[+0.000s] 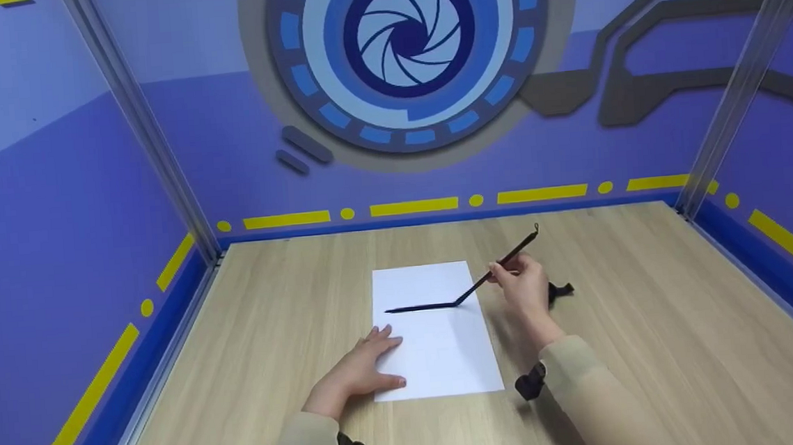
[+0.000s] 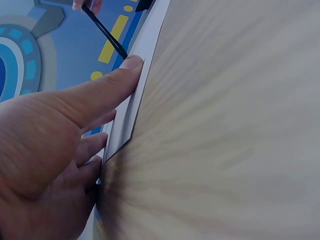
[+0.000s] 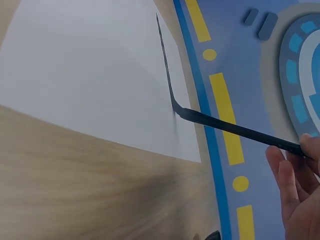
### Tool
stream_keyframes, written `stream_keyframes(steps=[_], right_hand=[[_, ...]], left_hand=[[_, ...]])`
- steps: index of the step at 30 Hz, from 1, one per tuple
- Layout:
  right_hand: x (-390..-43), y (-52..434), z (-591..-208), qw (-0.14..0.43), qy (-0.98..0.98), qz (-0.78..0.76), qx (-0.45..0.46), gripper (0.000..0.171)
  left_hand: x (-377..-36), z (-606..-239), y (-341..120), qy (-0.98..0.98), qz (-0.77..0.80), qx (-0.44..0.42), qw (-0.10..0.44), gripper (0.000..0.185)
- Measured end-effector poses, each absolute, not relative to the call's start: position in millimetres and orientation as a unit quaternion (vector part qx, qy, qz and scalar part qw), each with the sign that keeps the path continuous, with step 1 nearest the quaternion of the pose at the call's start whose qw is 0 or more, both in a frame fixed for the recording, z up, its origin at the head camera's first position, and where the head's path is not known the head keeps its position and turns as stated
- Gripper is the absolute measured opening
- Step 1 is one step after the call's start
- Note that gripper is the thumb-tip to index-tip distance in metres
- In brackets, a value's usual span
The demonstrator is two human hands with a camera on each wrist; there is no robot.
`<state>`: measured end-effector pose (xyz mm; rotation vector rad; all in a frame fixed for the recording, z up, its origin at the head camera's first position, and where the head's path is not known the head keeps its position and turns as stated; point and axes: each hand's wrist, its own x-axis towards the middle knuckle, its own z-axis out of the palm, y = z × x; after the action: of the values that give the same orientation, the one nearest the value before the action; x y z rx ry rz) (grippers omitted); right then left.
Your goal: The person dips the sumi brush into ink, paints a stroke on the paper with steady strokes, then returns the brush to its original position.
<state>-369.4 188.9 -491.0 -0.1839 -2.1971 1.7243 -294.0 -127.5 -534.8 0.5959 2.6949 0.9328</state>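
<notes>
A white sheet of paper lies on the wooden table. My right hand pinches a long dark brush, tilted, with its tip on the paper at the right end of a black horizontal stroke. My left hand rests flat with straight fingers on the paper's left edge. The right wrist view shows the brush meeting the stroke on the paper. From the left wrist view, my thumb and fingers press the paper's edge.
Blue walls with yellow dashes and metal corner posts enclose the table on three sides. Small black wrist-camera mounts sit at both sleeves.
</notes>
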Motion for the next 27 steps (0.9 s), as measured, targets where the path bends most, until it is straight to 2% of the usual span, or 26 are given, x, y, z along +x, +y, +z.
stream_keyframes(steps=[16,22,27], right_hand=[[-363.5,211.5,-488.9,0.179,-0.771,0.606,-0.076,0.020],[-363.5,233.3,-478.8,0.192,-0.630,0.742,-0.130,0.019],[-357.0,255.1,-471.7,0.166,-0.524,0.818,-0.167,0.018]], left_hand=[[-296.0,-534.1,-127.6,0.920,0.310,0.215,0.107,0.077],[-296.3,-535.0,-127.4,0.922,0.308,0.210,0.109,0.077],[-296.6,-535.9,-127.5,0.923,0.306,0.206,0.112,0.077]])
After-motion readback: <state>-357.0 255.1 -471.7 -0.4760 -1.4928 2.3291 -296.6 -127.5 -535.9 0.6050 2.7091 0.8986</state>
